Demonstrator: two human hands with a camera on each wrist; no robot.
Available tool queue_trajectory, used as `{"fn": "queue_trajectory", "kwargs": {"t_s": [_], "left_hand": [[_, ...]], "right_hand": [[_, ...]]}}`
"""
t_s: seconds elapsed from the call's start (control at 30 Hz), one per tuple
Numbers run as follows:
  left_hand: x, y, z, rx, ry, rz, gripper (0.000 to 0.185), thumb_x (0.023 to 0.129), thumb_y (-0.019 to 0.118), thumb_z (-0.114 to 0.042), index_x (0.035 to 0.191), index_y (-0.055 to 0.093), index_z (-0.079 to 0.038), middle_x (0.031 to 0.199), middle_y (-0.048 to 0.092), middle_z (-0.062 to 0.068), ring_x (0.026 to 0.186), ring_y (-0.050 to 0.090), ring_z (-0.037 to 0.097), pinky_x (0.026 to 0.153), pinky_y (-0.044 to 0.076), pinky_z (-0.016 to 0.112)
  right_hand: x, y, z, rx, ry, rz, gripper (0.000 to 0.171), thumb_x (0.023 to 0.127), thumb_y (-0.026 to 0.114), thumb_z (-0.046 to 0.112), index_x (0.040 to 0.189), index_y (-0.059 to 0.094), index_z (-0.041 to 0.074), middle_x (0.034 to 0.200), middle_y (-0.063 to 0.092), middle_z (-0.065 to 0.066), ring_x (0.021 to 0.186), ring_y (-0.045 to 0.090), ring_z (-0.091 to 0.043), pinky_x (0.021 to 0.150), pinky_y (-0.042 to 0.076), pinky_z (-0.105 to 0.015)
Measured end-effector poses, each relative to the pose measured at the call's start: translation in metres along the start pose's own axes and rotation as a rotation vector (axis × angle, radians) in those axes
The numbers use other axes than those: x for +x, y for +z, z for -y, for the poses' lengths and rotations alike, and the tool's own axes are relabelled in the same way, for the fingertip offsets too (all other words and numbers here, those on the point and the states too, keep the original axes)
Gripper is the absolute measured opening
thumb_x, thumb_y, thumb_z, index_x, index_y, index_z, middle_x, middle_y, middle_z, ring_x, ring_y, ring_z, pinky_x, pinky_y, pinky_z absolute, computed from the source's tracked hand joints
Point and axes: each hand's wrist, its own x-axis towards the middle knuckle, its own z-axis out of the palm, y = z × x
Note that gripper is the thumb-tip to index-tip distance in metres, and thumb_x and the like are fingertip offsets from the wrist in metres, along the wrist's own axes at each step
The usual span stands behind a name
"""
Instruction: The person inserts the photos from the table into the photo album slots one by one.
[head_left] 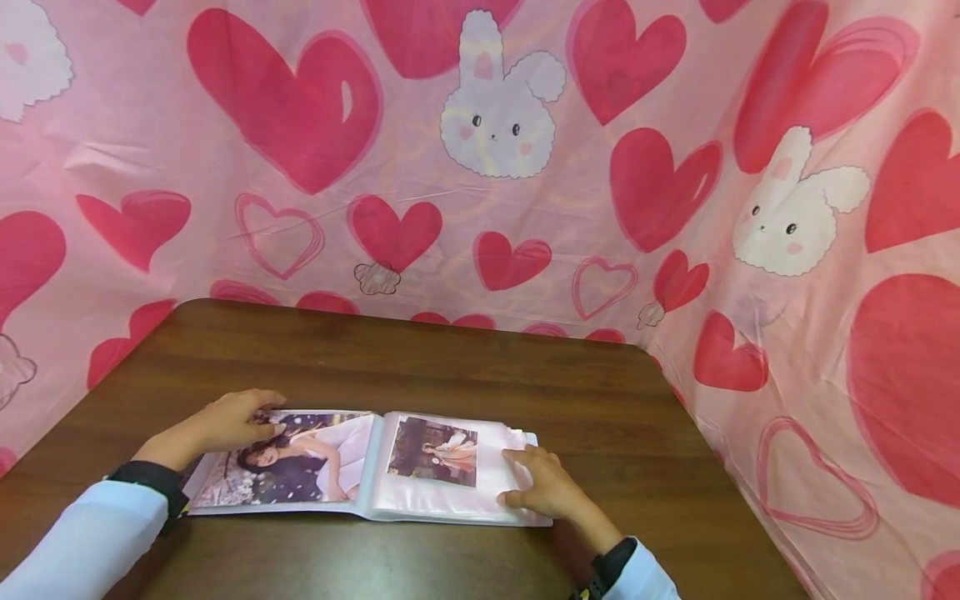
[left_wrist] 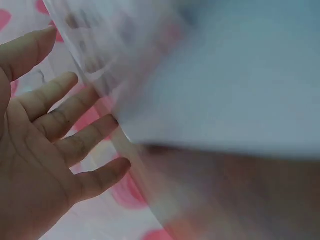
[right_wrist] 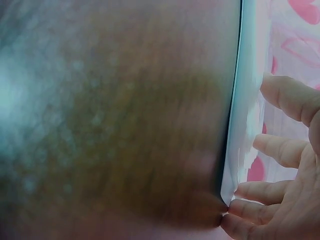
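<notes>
Both sleeves in pale blue reach in from the bottom edge of the head view, each hand laid on an open photo album (head_left: 360,467) that lies flat near the front edge of the dark wooden bench (head_left: 465,367). On the album's left page, a large photo of a person in a white dress fills the sleeve, and the left hand (head_left: 225,421) rests on its upper left corner with fingers straight and spread, the grip wide and holding nothing. On the right page sits 1 smaller photo (head_left: 433,451), and the right hand (head_left: 551,487) presses flat on the stack of page edges at the right, fingers relaxed, grip loose and unclenched. Behind the bench hangs a pink cloth (head_left: 480,167) printed with red hearts and white rabbits.
</notes>
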Motion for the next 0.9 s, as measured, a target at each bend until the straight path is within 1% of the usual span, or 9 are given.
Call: {"fn": "queue_trajectory", "kwargs": {"t_s": [0.1,0.17,0.27,0.4,0.47,0.57,0.7,0.8,0.9], "left_hand": [[-0.007,-0.004,0.010,0.029,-0.030,-0.033,0.051,0.078,0.072,-0.020,0.117,0.054,0.008,0.105,0.061,0.021,0.100,0.053,0.045,0.079,0.042,0.061],[-0.010,-0.005,0.015,0.047,-0.028,-0.057,0.054,0.076,0.074,-0.022,0.117,0.054,0.008,0.102,0.061,0.021,0.097,0.054,0.045,0.078,0.042,0.061],[-0.013,-0.007,0.017,0.072,-0.048,-0.064,0.061,0.076,0.074,-0.031,0.119,0.053,0.007,0.100,0.058,0.020,0.095,0.052,0.045,0.073,0.043,0.062],[-0.014,-0.005,0.012,0.084,-0.129,-0.001,0.075,0.074,0.071,-0.048,0.126,0.051,0.003,0.100,0.048,0.021,0.093,0.041,0.046,0.067,0.042,0.059],[-0.013,-0.003,0.010,0.080,-0.157,0.019,0.077,0.073,0.070,-0.052,0.127,0.052,0.001,0.099,0.044,0.021,0.093,0.035,0.044,0.065,0.040,0.055],[-0.012,-0.002,0.008,0.058,-0.173,0.027,0.073,0.072,0.071,-0.052,0.122,0.056,-0.001,0.099,0.040,0.022,0.093,0.029,0.044,0.064,0.037,0.053],[-0.009,-0.004,0.009,0.038,-0.175,0.021,0.061,0.074,0.069,-0.052,0.113,0.061,-0.006,0.106,0.038,0.029,0.097,0.025,0.048,0.067,0.036,0.060],[-0.006,-0.008,0.010,0.025,-0.156,0.013,0.052,0.076,0.069,-0.049,0.105,0.062,-0.007,0.105,0.043,0.027,0.097,0.028,0.048,0.071,0.033,0.061],[-0.004,-0.013,0.010,0.009,-0.128,0.001,0.045,0.077,0.069,-0.045,0.100,0.063,-0.007,0.100,0.052,0.019,0.096,0.033,0.045,0.074,0.030,0.058]], "right_hand": [[0.000,0.000,0.000,-0.003,-0.003,-0.001,0.064,0.072,0.080,0.024,0.127,0.056,0.002,0.129,0.044,-0.031,0.116,0.038,-0.049,0.091,0.032,-0.061],[0.000,-0.001,0.001,-0.002,-0.001,-0.003,0.064,0.072,0.080,0.025,0.127,0.056,0.003,0.129,0.044,-0.031,0.115,0.038,-0.049,0.092,0.032,-0.060],[0.000,-0.001,0.001,0.001,-0.003,-0.005,0.063,0.072,0.080,0.024,0.126,0.056,0.003,0.129,0.044,-0.031,0.115,0.038,-0.049,0.091,0.032,-0.060],[-0.001,0.000,0.001,-0.002,-0.027,-0.015,0.063,0.071,0.080,0.024,0.126,0.056,0.001,0.128,0.045,-0.031,0.115,0.038,-0.049,0.091,0.032,-0.060],[-0.001,0.000,0.000,-0.006,-0.044,-0.022,0.063,0.071,0.080,0.024,0.125,0.056,0.000,0.127,0.046,-0.031,0.114,0.039,-0.049,0.091,0.032,-0.060],[-0.001,0.002,-0.002,-0.009,-0.052,-0.024,0.064,0.071,0.080,0.024,0.125,0.056,0.000,0.127,0.046,-0.030,0.114,0.039,-0.048,0.091,0.032,-0.060],[0.000,0.003,-0.003,-0.005,-0.043,-0.023,0.064,0.072,0.079,0.025,0.126,0.056,0.001,0.128,0.045,-0.030,0.115,0.038,-0.049,0.092,0.032,-0.060],[0.000,0.002,-0.003,-0.004,-0.042,-0.023,0.064,0.072,0.079,0.025,0.126,0.056,0.002,0.128,0.045,-0.030,0.116,0.037,-0.049,0.092,0.031,-0.061],[0.000,0.002,-0.002,-0.004,-0.039,-0.017,0.064,0.072,0.079,0.025,0.127,0.055,0.002,0.129,0.045,-0.029,0.118,0.036,-0.049,0.093,0.030,-0.062]]}}
